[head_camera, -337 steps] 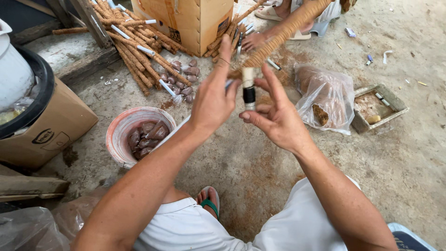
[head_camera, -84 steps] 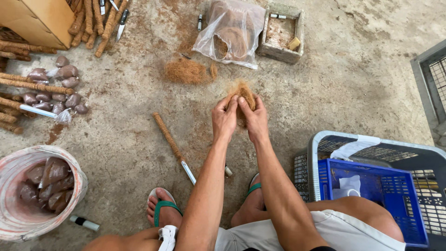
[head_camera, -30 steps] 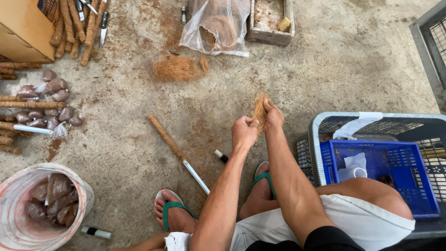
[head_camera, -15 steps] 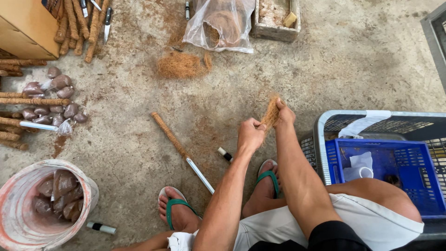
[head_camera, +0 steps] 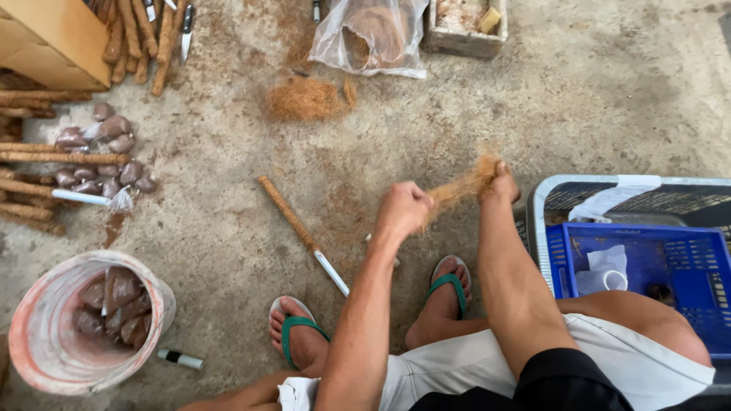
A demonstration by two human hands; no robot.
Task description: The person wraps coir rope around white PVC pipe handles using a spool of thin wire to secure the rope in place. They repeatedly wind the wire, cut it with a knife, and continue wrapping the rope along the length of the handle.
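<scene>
A strand of coconut fibre [head_camera: 461,185] is stretched taut between the left hand [head_camera: 403,209], clenched on its end at 8 o'clock, and the right hand [head_camera: 499,183], pinched at 2 o'clock. Being light, soft and easily shed, it is best gripped at both ends.

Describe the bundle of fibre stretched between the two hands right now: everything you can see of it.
The fibre bundle is a loose tuft of dry, golden-brown strands, like coconut husk. It runs slantwise, lower at the left hand, which closes around one end, and higher at the right hand, which pinches the frayed, wider end. It is held above the concrete floor, touching nothing but the two hands. Stray strands stick out along its edges.
</scene>
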